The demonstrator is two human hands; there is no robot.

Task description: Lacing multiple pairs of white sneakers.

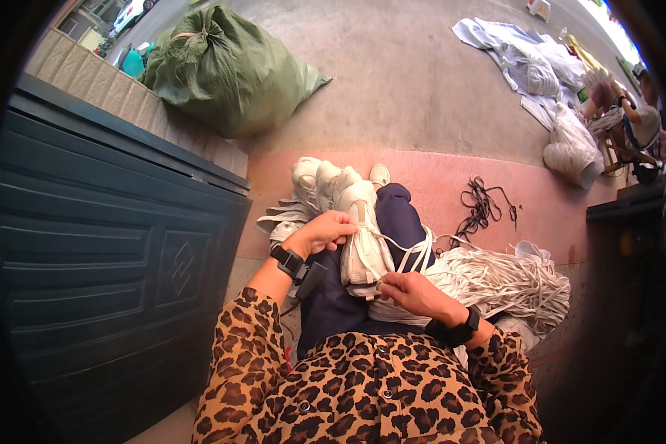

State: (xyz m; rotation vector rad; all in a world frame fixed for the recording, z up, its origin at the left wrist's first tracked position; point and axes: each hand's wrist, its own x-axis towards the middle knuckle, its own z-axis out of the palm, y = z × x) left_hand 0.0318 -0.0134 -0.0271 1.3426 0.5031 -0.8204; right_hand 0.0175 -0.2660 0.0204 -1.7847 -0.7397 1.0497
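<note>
A white sneaker [362, 244] lies on my lap, sole toward me, over dark blue trousers. My left hand [322, 231] grips its left side near the tongue. My right hand [414, 292] pinches a white shoelace [403, 248] at the shoe's near end; the lace loops up across the shoe. Both wrists carry black bands, and my sleeves are leopard print.
More white sneakers [318, 181] are piled on the ground beyond my knees. A big bundle of white laces [507, 281] lies at my right, black laces [481, 207] past it. A dark green door [111, 251] stands left, a green sack [222, 66] behind. Another person [633, 118] sits far right by white bags.
</note>
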